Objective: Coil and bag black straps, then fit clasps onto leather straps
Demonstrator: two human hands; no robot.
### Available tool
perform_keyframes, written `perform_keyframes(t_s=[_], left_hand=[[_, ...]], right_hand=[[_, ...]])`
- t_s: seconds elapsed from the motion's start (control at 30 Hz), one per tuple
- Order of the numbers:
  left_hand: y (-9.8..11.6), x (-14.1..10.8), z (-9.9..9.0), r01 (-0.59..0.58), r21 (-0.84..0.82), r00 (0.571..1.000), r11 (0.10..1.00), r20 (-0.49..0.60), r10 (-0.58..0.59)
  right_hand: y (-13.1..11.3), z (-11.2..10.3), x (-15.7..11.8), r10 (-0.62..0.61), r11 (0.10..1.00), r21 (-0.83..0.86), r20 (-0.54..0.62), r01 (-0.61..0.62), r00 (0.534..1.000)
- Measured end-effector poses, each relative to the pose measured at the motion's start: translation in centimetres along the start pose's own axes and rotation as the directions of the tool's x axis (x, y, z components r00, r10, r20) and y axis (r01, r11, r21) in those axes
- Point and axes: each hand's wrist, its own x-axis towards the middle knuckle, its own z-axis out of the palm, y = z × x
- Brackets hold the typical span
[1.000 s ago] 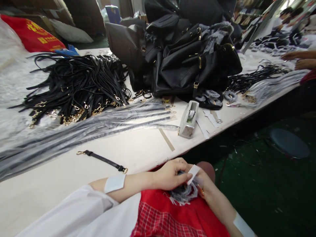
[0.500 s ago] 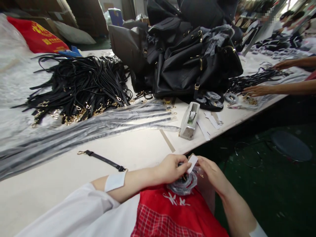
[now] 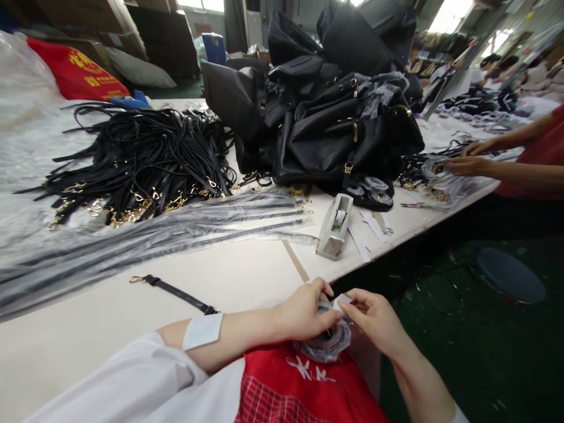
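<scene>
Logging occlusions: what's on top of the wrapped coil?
Left hand, plus a white slip touched by the right hand. They cover part of the coil; what's beneath is hidden.

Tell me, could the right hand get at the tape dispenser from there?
Probably yes: nothing visible stands between the right hand and the tape dispenser, though that hand is pinching a white slip.

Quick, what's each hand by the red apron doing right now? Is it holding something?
Left hand: closed, holding the plastic-wrapped coil.
Right hand: thumb and fingers closed, pinching the white slip.
</scene>
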Motion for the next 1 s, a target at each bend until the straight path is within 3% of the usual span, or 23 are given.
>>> perform_keyframes(t_s=[0.1,0.17,0.23,0.33,0.4,0.47,0.5,0.57,0.63,0.7,0.77,0.87,1.0], left_hand=[[-0.1,0.3,-0.2,0.085,-0.039,0.991,0.996,0.103,-0.081],[0.0,0.5,-0.3,0.109,-0.078,0.989,0.991,0.114,-0.099],[0.4,0.9,-0.5,0.097,-0.150,0.993,0.984,0.083,-0.085],[1.3,1.7,-1.6,0.082,-0.319,0.997,0.944,0.011,-0.082],[2.0,2.1,-2.6,0.080,-0.452,0.995,0.889,-0.014,-0.097],[2.4,2.3,-3.6,0.059,-0.561,0.996,0.826,-0.024,-0.087],[2.4,2.4,-3.9,0.043,-0.579,0.997,0.814,-0.029,-0.073],[2.4,2.2,-4.3,0.020,-0.553,0.997,0.833,-0.054,-0.060],[2.1,2.0,-4.4,0.019,-0.500,0.994,0.866,-0.087,-0.071],[1.8,1.7,-4.4,0.018,-0.481,0.987,0.877,-0.129,-0.091],[1.6,1.4,-4.5,0.010,-0.459,0.981,0.888,-0.170,-0.099],[1.4,0.9,-5.0,-0.013,-0.417,0.972,0.909,-0.219,-0.087],[0.9,0.5,-5.5,-0.021,-0.408,0.966,0.913,-0.243,-0.086]], right_hand=[[-0.2,-0.1,-0.2,-0.044,0.993,-0.110,-0.005,0.043,0.999],[-0.5,-0.1,-0.4,-0.086,0.978,-0.196,-0.033,0.077,0.996],[-0.8,0.0,-0.7,-0.231,0.911,-0.368,-0.080,0.187,0.970],[-1.0,0.5,-0.9,-0.565,0.609,-0.682,-0.015,0.404,0.825],[-1.0,1.0,-0.9,-0.677,0.411,-0.784,0.079,0.465,0.732],[-0.9,1.3,-0.7,-0.717,0.322,-0.812,0.127,0.487,0.685],[-1.0,1.2,-0.3,-0.729,0.318,-0.799,0.139,0.511,0.670],[-1.0,0.6,0.9,-0.728,0.428,-0.709,0.098,0.561,0.678],[-1.0,-0.5,3.2,-0.666,0.640,-0.581,-0.092,0.504,0.740],[-0.6,-1.7,6.6,-0.532,0.810,-0.470,-0.339,0.351,0.776],[0.0,-2.6,10.4,-0.474,0.851,-0.445,-0.418,0.279,0.775],[1.1,-2.7,14.8,-0.412,0.887,-0.394,-0.433,0.242,0.802],[1.5,-1.7,15.5,-0.395,0.907,-0.334,-0.465,0.257,0.792]])
